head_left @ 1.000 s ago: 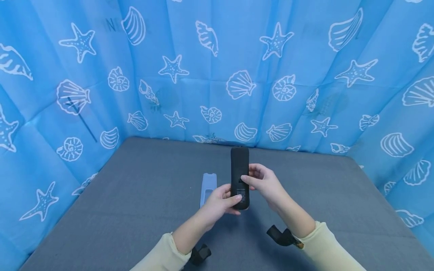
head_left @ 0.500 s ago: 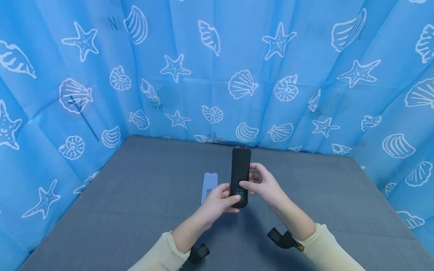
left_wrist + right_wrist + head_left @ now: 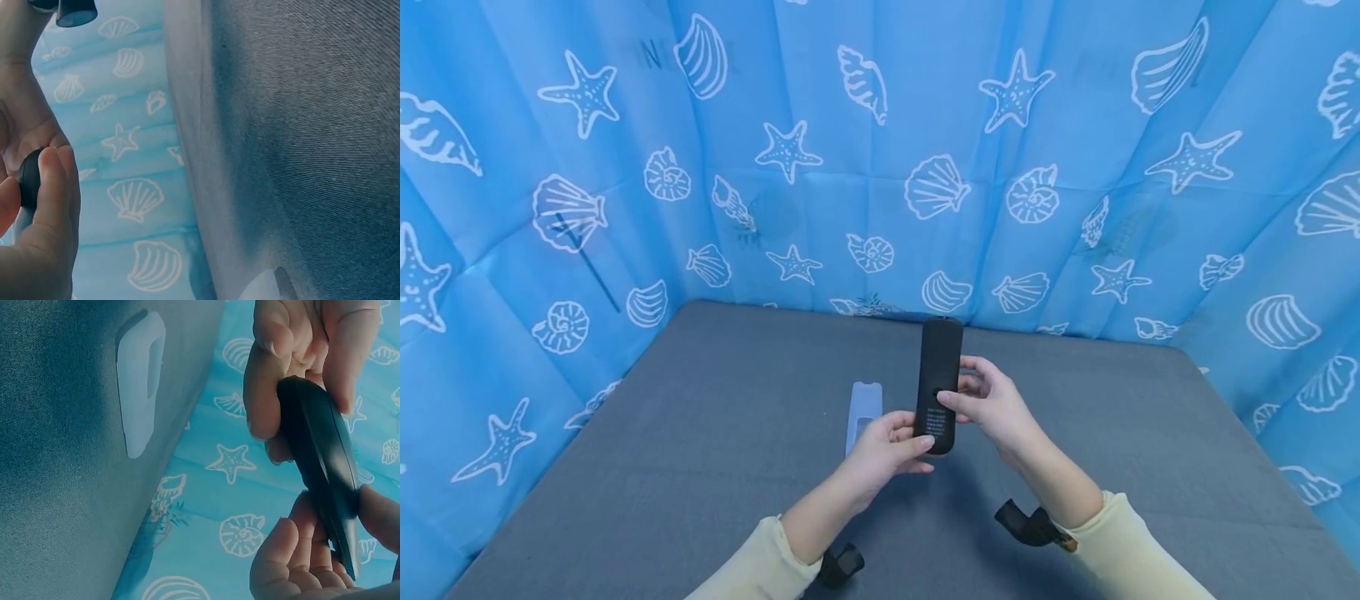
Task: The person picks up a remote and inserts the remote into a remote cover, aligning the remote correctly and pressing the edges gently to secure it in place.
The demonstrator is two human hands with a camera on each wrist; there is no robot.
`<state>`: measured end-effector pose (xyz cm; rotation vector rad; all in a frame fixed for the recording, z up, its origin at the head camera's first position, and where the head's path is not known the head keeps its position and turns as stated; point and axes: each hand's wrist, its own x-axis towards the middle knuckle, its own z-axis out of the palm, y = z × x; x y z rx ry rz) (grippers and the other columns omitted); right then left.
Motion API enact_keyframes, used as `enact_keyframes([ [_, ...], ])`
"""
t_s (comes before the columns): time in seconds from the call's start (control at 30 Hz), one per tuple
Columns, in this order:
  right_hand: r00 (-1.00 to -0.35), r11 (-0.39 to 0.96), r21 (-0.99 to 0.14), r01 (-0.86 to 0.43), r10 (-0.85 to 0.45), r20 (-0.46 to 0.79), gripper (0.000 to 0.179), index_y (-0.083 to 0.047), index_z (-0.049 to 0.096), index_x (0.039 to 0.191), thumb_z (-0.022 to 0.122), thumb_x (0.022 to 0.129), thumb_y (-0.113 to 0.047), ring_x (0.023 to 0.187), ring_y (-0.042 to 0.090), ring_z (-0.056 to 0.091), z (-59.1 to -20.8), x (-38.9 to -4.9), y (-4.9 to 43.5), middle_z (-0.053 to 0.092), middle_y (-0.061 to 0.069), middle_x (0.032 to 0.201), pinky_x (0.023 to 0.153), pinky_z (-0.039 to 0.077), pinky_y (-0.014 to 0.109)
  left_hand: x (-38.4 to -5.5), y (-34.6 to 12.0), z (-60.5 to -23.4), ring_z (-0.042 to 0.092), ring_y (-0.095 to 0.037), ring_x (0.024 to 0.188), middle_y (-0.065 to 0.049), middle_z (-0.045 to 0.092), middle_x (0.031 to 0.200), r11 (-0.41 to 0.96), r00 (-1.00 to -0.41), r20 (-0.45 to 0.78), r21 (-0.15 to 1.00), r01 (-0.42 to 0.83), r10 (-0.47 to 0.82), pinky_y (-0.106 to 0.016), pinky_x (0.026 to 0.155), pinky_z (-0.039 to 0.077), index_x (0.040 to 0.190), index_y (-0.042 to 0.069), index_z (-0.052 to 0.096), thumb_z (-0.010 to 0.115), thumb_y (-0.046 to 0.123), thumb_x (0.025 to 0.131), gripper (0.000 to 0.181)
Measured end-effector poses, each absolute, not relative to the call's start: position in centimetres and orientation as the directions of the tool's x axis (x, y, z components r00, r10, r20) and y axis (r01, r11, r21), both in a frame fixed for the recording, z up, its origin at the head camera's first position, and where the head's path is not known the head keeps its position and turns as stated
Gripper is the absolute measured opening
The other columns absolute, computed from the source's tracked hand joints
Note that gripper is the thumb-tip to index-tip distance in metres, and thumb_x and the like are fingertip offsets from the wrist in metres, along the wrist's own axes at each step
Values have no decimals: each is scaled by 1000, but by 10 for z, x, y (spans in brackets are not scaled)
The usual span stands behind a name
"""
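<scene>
A black remote control [image 3: 940, 367] is held up above the grey surface, its back with small printed text turned to the head camera. My left hand [image 3: 891, 442] grips its lower end, thumb across the printed text. Higher up, my right hand [image 3: 988, 404] holds the right edge, with the thumb on a small dark recess in the back. The right wrist view shows the remote edge-on between both hands. A light blue elongated cover [image 3: 865, 404] with an oblong opening lies on the surface to the left, partly hidden by my left hand.
The grey cloth-covered table [image 3: 715, 433] extends around both arms. Blue curtains [image 3: 880, 167] with white shell and starfish prints hang behind it and along both sides. A black band mount [image 3: 1026, 525] hangs under the right wrist, with another [image 3: 842, 565] under the left.
The remote has risen slightly and shifted right, tilting a little. My right thumb slid down the back, then sits higher again at the recess. The blue cover stays in place.
</scene>
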<state>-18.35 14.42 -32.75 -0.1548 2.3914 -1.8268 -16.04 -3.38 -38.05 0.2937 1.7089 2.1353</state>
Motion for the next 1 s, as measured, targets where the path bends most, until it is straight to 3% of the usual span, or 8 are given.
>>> enact_keyframes([
  [0.37, -960, 253, -966, 45, -257, -112, 54, 3, 35, 141, 60, 96, -12, 101, 24, 59, -332, -183, 147, 58, 25, 125, 82, 47, 40, -156, -33, -380, 68, -29, 100, -20, 67, 113, -131, -916, -71, 982, -133, 394, -34, 80, 55, 125, -10, 52, 59, 8, 97, 34],
  [0.73, -975, 178, -982, 69, -196, -104, 59, 1, 26, 147, 56, 98, -9, 107, 26, 60, -330, -178, 146, 51, 28, 135, 89, 46, 43, -159, -33, -379, 69, -27, 96, -18, 68, 113, -96, -905, -125, 979, -179, 407, -33, 78, 55, 128, -8, 51, 61, 7, 96, 37],
  [1.0, -981, 147, -985, 89, -160, -112, 64, -3, 19, 152, 53, 99, -9, 118, 36, 54, -330, -179, 148, 43, 29, 142, 97, 41, 52, -162, -44, -382, 68, -26, 97, -16, 68, 112, -14, -907, -142, 987, -160, 396, -35, 80, 55, 128, -7, 51, 56, 15, 99, 36],
])
